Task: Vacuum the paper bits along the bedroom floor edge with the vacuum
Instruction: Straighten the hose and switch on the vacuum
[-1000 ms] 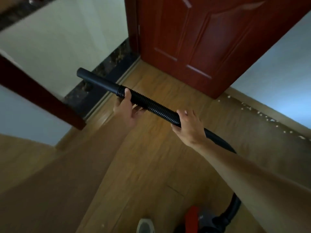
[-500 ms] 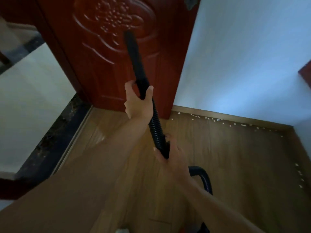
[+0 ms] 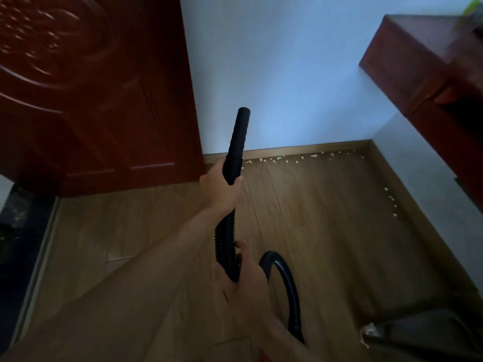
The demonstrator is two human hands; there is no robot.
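Small pale paper bits point(image 3: 277, 159) are lying in a thin line on the brown wood-plank floor point(image 3: 326, 244), tight against the wooden skirting board point(image 3: 300, 148). The line is running left to right, ahead and slightly right of both hands. More bits are trailing down the right-hand wall. The black ribbed vacuum hose point(image 3: 225, 231) is pointing up and away, its smooth black nozzle tube point(image 3: 241, 126) hanging above the floor. The left hand point(image 3: 222, 186) is gripping the hose just behind the nozzle and is nearer the bits; the right hand point(image 3: 248, 270) is gripping it lower. The tip probably needs dipping toward the skirting.
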